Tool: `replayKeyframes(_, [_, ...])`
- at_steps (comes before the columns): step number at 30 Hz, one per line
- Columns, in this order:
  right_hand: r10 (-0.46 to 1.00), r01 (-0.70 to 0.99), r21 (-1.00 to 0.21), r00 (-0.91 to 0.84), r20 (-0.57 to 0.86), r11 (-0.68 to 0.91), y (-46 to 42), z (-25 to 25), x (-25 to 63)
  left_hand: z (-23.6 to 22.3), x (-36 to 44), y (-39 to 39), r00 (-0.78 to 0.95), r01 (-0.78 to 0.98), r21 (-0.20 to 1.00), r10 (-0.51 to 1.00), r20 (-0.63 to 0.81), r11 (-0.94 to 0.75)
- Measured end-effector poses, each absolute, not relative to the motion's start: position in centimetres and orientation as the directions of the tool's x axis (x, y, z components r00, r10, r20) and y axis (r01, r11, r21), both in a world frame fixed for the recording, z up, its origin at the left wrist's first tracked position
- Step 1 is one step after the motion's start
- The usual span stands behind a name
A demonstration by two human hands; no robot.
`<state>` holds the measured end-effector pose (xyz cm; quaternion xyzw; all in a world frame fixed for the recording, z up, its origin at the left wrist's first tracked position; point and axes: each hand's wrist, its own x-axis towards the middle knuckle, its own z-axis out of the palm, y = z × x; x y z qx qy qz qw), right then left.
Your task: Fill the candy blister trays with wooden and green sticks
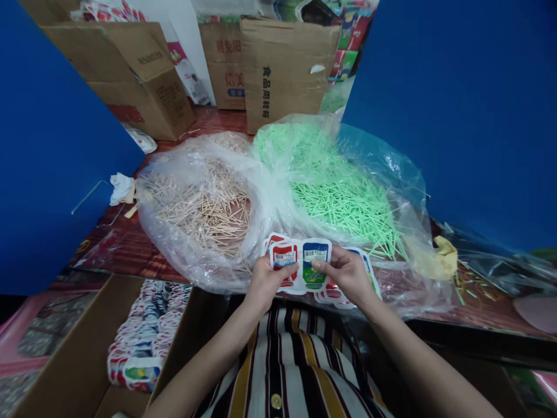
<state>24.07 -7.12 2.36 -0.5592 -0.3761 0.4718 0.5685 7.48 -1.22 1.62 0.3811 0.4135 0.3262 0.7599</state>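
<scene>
My left hand (pixel 262 284) is closed on a small flat red can-shaped packet (pixel 284 254) with a white border, its thumb lying across the front. A second red packet (pixel 275 238) shows partly behind it. My right hand (pixel 353 277) pinches a green and blue can-shaped packet (pixel 315 280) between thumb and fingers. The two packets sit side by side, edges touching or nearly so. More packets (pixel 334 293), red and blue, lie under and beside my right hand at the table edge, partly hidden by it.
Behind my hands, clear plastic bags hold tan sticks (pixel 220 217) and green sticks (pixel 343 203). An open carton (pixel 65 354) at lower left contains rows of similar packets (pixel 145 331). Cardboard boxes (pixel 287 75) stand at the back, between blue panels (pixel 470 116) on both sides.
</scene>
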Motion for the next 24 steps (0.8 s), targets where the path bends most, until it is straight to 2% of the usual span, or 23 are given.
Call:
replayKeyframes(4, [0.945, -0.141, -0.988, 0.311, -0.106, -0.064, -9.4, 2.1, 25.2, 1.4, 8.5, -2.5, 0.499, -0.118, 0.892, 0.803, -0.326, 0.436])
replayKeyframes(9, [0.926, -0.074, -0.994, 0.364, -0.102, -0.08, -12.1, 1.5, 27.2, 1.4, 10.0, -3.8, 0.648, -0.005, 0.949, 0.724, -0.237, 0.316])
replayKeyframes(11, [0.888, 0.019, -0.997, 0.457, -0.053, -0.069, -12.7, 0.9, 28.3, 1.2, 9.8, -3.3, 0.624, 0.1, 0.98, 0.756, -0.196, 0.172])
replayKeyframes(13, [0.85, 0.234, -0.964, 0.526, 0.015, -0.128, -13.0, 0.2, 29.6, 0.8, 9.1, -2.0, 0.483, 0.29, 0.956, 0.869, -0.111, -0.04])
replayKeyframes(14, [0.833, 0.383, -0.904, 0.55, 0.057, -0.19, -13.1, -0.1, 30.2, 0.6, 8.6, -1.2, 0.389, 0.424, 0.892, 0.921, -0.022, -0.157])
replayKeyframes(16, [0.802, 0.67, -0.673, 0.566, 0.191, -0.313, -13.0, -0.6, 31.0, 0.0, 7.6, 0.6, 0.294, 0.656, 0.69, 0.946, 0.137, -0.304])
replayKeyframes(18, [0.777, 0.84, -0.416, 0.507, 0.374, -0.348, -12.7, -0.9, 31.3, -0.6, 6.7, 2.0, 0.269, 0.781, 0.553, 0.956, 0.12, -0.289])
replayKeyframes(19, [0.768, 0.887, -0.332, 0.448, 0.458, -0.32, -12.3, -0.9, 31.3, -0.9, 6.5, 2.6, 0.263, 0.807, 0.525, 0.96, 0.092, -0.272])
replayKeyframes(21, [0.762, 0.945, -0.26, 0.316, 0.565, -0.199, -11.4, -0.7, 30.7, -1.3, 6.2, 3.4, 0.253, 0.824, 0.513, 0.966, 0.049, -0.241])
replayKeyframes(24, [0.793, 0.965, -0.264, 0.155, 0.589, 0.007, -9.4, 0.2, 29.1, -1.9, 6.1, 4.1, 0.215, 0.789, 0.59, 0.977, -0.01, -0.168])
